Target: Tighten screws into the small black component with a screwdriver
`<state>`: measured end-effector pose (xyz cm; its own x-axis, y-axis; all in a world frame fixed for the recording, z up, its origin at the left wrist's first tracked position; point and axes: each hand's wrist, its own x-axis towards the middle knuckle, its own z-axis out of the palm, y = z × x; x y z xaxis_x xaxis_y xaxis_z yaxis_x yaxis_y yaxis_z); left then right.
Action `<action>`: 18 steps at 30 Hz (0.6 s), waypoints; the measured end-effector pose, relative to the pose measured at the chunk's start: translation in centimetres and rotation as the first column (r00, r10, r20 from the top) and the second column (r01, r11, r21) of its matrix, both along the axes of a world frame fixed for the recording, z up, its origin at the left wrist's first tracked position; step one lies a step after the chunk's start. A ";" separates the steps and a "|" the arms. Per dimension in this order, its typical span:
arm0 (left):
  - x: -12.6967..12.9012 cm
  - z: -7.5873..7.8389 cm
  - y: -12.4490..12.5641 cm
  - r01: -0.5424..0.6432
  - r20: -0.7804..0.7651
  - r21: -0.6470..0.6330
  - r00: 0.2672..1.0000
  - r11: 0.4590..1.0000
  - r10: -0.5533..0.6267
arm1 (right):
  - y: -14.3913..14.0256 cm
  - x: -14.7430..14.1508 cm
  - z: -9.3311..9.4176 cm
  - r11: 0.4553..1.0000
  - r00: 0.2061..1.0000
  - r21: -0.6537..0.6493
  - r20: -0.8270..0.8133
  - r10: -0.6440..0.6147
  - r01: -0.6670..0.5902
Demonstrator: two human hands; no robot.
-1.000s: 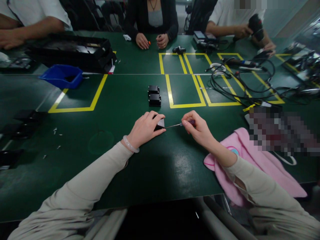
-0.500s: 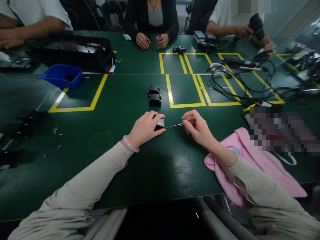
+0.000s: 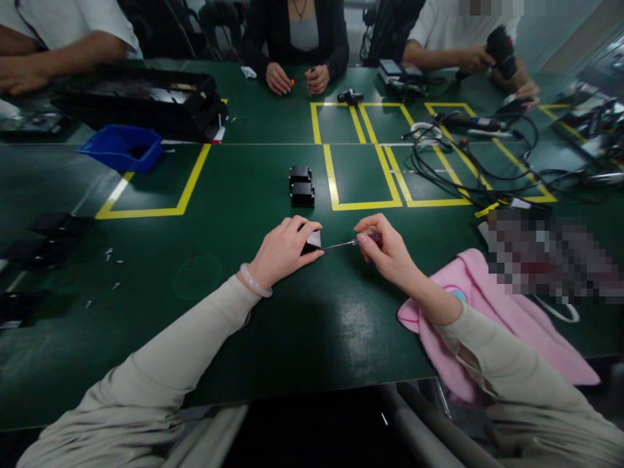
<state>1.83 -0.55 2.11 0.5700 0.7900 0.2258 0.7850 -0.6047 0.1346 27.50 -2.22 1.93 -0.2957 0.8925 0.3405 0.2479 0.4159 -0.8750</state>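
Green worktable under two steady hands, with almost nothing shifting

Yellow tape marks out rectangles on the farther part of the surface, and three co-workers sit along the opposite side. Nearer in, the person's left hand is wrapped around a small black block with a pale face, fingers over the top and thumb along its near side, apparently steadying it against the table. The right hand grasps a screwdriver by its handle, between thumb and fingertips, the thin shaft reaching leftward to the block's right end. Whether the tip is seated in anything is too small to tell.

Over the last second hardly anything has changed: the block has stayed put, the left hand has kept its hold, and the right hand shows only a very slight shift around the handle. That suggests fine work at one spot, with the block's position unaltered.

Two similar black blocks stand one behind the other just beyond the left hand, apart from it. Small silvery pieces, too tiny to identify, lie scattered well to the left; a pink cloth lies beneath the right forearm.
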 end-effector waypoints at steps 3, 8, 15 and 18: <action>0.0 -0.1 0.0 -0.006 0.000 0.001 1.000 1.000 0.006 | 0.0 0.0 0.1 1.000 1.000 -0.019 0.009 0.009 -0.009; 0.0 0.0 0.0 -0.007 -0.001 -0.008 1.000 1.000 0.007 | 0.1 0.0 0.1 1.000 1.000 0.010 0.014 -0.011 0.011; 0.0 0.1 0.0 -0.010 -0.001 -0.011 1.000 1.000 0.010 | 0.0 0.0 0.3 1.000 1.000 -0.026 0.028 -0.002 0.003; 0.0 0.2 -0.1 -0.009 -0.005 -0.009 1.000 1.000 0.009 | 0.0 0.1 0.2 1.000 1.000 -0.029 0.025 -0.001 0.002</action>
<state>1.85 -0.61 2.29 0.5638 0.7971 0.2160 0.7911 -0.5964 0.1357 27.58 -2.24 2.09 -0.3023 0.9025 0.3067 0.2701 0.3897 -0.8805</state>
